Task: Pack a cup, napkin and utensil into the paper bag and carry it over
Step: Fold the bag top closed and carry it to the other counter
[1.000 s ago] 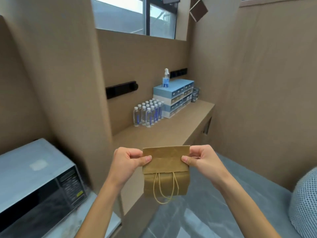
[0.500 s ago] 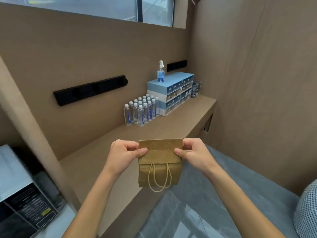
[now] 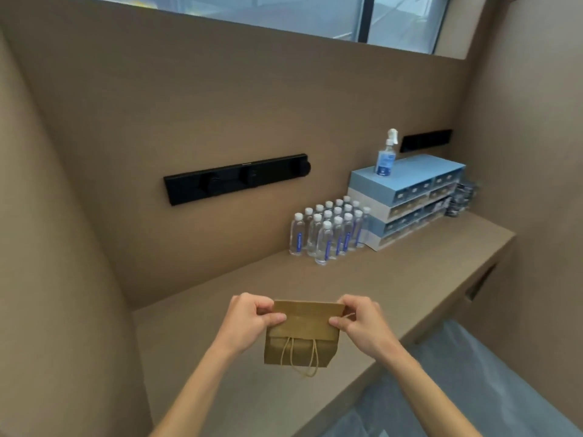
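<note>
A small brown paper bag (image 3: 303, 334) with its top folded over hangs in front of me, above the near part of the brown counter (image 3: 394, 279). My left hand (image 3: 249, 320) pinches the folded top at its left end. My right hand (image 3: 359, 323) pinches the right end. The bag's twine handles dangle down its front. What is inside the bag is hidden; no cup, napkin or utensil shows.
Several small water bottles (image 3: 328, 228) stand at the back of the counter. Beside them is a blue drawer organiser (image 3: 410, 197) with a spray bottle (image 3: 385, 154) on top. A black rail (image 3: 236, 179) is fixed to the wall. Grey floor (image 3: 473, 389) lies to the right.
I have moved toward the counter and my view has turned; the microwave at the left has left the view. Both hands still hold the folded bag, now over the counter.
</note>
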The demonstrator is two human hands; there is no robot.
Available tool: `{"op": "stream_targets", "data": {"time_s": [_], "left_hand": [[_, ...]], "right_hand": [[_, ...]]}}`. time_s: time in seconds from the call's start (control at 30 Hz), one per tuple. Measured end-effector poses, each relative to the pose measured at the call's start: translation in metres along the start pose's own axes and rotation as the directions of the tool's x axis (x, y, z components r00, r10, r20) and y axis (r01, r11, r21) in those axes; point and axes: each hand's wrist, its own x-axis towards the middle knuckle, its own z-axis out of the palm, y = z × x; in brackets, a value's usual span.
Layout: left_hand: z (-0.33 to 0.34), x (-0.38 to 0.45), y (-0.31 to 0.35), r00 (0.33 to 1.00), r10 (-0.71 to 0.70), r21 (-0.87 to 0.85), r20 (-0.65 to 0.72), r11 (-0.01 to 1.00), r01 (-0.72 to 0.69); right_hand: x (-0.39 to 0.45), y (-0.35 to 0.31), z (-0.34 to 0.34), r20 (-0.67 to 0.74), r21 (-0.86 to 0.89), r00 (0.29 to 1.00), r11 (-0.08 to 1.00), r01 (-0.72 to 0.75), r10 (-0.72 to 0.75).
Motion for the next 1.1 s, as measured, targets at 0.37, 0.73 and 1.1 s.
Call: {"op": "stream_targets", "data": {"time_s": [0.37,0.73,1.1], "left_hand": [[0.029,0.038,-0.078,0.896,-0.434,-0.043,-0.094,0.901,0.432],[0.113,0.034,-0.131,0.63,-0.728,-0.03,-0.269,0.661,0.75],[0.142,0.053,-0.126,0.777,-0.607,0.313,-0.166,0.715,0.625]], "right_hand": [[0.134,0.04,0.062,0.315,-0.131,0.942,0.977,0.167,-0.119],[0.186,0.107,0.114,0.652,-0.23,0.752,0.922,0.312,-0.092],[0.196,0.101,0.127,0.793,-0.318,0.571,0.655,0.685,-0.212]]}}
